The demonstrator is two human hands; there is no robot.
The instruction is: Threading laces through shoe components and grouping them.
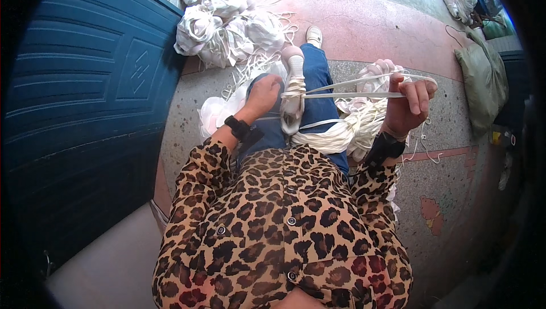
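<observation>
A narrow white-and-pink shoe (293,70) lies lengthwise over my lap, its rounded pink end pointing away from me. White lace is wound around its middle. From there two strands of the white lace (355,96) stretch to the right, where my right hand (412,99) has its fingers curled in the loop. My left hand (264,94) is closed close against the shoe's left side; its fingertips are hidden, so what it grips cannot be seen. A thick bundle of white laces (327,138) drapes over my right thigh.
A heap of white fabric pieces (233,27) with trailing laces lies ahead on the left. More pink-and-white pieces (378,75) are on the floor to the right. A blue panelled door (85,75) stands at left. A grey-green sack (482,81) sits at far right.
</observation>
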